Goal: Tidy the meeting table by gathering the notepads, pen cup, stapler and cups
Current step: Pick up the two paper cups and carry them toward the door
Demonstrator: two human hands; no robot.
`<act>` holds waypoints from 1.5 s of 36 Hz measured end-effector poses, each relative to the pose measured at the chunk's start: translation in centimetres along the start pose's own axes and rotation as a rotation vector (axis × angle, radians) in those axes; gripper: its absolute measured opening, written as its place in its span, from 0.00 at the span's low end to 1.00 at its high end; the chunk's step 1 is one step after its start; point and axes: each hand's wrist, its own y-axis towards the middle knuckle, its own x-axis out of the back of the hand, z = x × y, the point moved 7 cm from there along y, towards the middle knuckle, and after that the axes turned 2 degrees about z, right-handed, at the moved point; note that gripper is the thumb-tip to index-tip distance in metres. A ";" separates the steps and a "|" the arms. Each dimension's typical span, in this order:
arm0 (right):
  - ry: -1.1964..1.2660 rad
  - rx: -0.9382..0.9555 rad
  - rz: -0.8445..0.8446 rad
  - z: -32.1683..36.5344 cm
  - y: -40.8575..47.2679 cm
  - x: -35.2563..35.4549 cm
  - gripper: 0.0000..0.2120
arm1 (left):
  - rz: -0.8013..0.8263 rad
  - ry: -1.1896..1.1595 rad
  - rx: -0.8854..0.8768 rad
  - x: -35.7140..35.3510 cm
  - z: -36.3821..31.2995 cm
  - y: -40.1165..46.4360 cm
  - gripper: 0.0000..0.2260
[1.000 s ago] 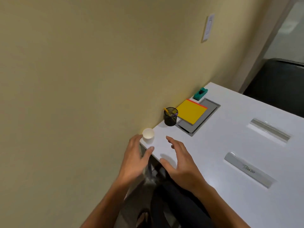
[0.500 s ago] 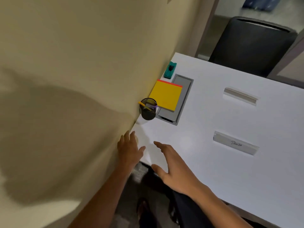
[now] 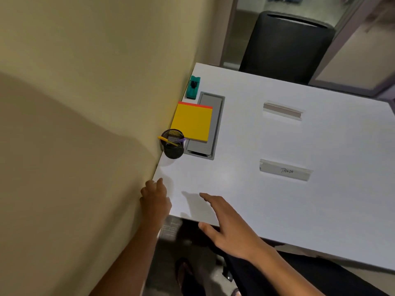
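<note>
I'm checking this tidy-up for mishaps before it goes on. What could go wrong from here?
1. The pen cup stands at the table's edge against the wall; a careless reach by the left hand might tip it and spill its pens.
2. The yellow notepad overhangs the grey recessed panel, so a push could slide it in.

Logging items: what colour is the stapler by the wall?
Teal green, with a black part on top: stapler, head view.

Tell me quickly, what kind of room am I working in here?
Probably an office meeting room: a white table with name placards, a built-in cable hatch and a black office chair.
</note>
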 end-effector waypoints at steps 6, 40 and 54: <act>0.004 -0.026 -0.043 0.2 -0.8 0.9 0.33 | 0.019 -0.469 -0.016 3.1 -2.4 -1.2 0.35; -0.171 -0.067 -0.598 -1.3 -21.2 10.8 0.40 | 0.014 -1.130 -0.453 13.4 -18.7 -22.2 0.19; 0.330 -0.079 -0.945 -8.3 -36.9 12.4 0.39 | 0.001 -1.168 -0.582 11.5 -26.8 -32.2 0.21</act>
